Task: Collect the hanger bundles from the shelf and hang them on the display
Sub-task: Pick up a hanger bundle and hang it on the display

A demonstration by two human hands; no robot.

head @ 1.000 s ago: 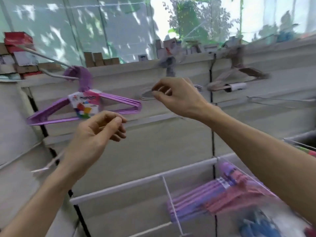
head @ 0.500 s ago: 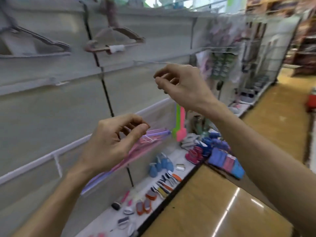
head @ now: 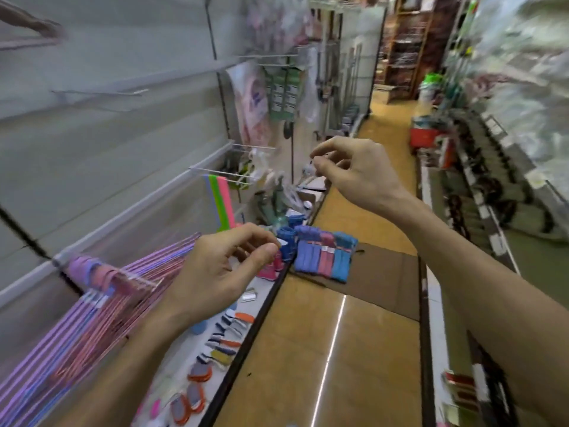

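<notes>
Two hands, left [head: 215, 272] and right [head: 354, 174], hang apart, fingers loosely curled, empty; hangers [head: 92, 309] lie below the left.

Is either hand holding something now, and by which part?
Nothing is held. The left hand and the right hand both hang in the air with loosely curled fingers.

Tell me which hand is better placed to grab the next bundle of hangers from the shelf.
Probably the left hand: it hovers empty right beside the pink and purple hangers, while the right hand is raised farther away over the aisle.
</notes>
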